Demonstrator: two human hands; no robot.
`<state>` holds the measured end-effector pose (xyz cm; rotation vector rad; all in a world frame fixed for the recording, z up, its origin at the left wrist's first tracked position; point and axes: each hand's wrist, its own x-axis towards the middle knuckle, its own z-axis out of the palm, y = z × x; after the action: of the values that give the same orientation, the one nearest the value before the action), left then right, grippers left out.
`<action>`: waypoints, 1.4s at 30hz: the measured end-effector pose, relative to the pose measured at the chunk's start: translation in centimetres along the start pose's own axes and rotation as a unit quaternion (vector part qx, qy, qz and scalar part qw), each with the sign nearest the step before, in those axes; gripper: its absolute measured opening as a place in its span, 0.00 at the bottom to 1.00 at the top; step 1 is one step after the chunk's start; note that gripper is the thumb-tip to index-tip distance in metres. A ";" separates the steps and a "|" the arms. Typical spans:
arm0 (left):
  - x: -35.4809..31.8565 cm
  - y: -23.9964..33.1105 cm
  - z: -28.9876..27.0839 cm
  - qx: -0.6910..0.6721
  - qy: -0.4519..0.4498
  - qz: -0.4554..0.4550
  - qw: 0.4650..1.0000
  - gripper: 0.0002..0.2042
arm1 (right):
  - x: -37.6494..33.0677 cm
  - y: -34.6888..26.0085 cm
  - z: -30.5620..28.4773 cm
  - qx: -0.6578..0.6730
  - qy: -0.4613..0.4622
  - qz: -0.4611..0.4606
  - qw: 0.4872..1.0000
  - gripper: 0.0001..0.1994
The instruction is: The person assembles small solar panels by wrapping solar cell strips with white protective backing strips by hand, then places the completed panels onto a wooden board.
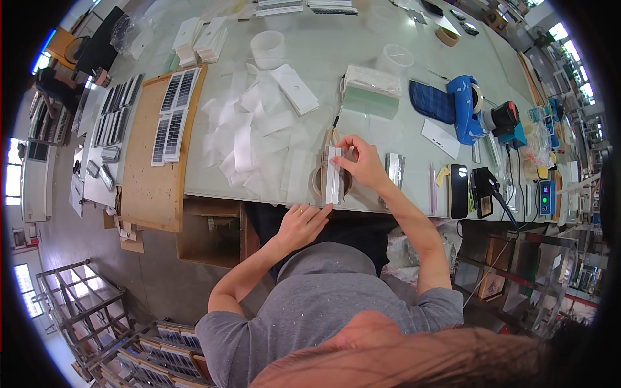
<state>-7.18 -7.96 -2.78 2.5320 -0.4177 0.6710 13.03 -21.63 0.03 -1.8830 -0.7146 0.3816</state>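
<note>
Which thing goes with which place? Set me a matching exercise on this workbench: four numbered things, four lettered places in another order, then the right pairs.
Things
1. right hand
2. dark panels with white frames
3. left hand
4. blue tape dispenser

Places
A. just right of the blue checked pad
B. fingertips at the near end of the silver strip, by the table edge
C. thumb and fingertip at the far part of that strip
D. on the wooden board at the left

Right pairs: 1-C, 2-D, 3-B, 4-A
</note>
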 end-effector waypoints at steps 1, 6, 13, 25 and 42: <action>0.0 0.0 0.0 0.001 0.000 0.001 1.000 0.20 | 0.1 0.2 0.1 0.000 0.001 -0.001 1.000 0.15; 0.1 -0.1 -0.1 0.008 -0.004 0.006 1.000 0.20 | 0.3 1.4 0.4 -0.057 0.028 -0.039 0.997 0.17; -0.2 -0.3 -0.1 0.023 -0.020 0.009 0.999 0.22 | 0.3 1.2 0.2 -0.074 0.024 -0.027 0.997 0.17; -0.3 -0.4 -0.1 0.026 -0.020 0.009 0.999 0.22 | 0.3 0.9 0.0 -0.111 -0.004 0.005 0.994 0.17; 14.1 -14.1 -0.1 -0.007 0.086 -0.174 0.981 0.12 | -1.5 -0.5 0.1 -0.062 0.046 -0.020 0.997 0.18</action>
<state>10.24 1.55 -0.52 2.4228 0.0797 0.7361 11.64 -22.42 0.40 -1.9861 -0.7279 0.2279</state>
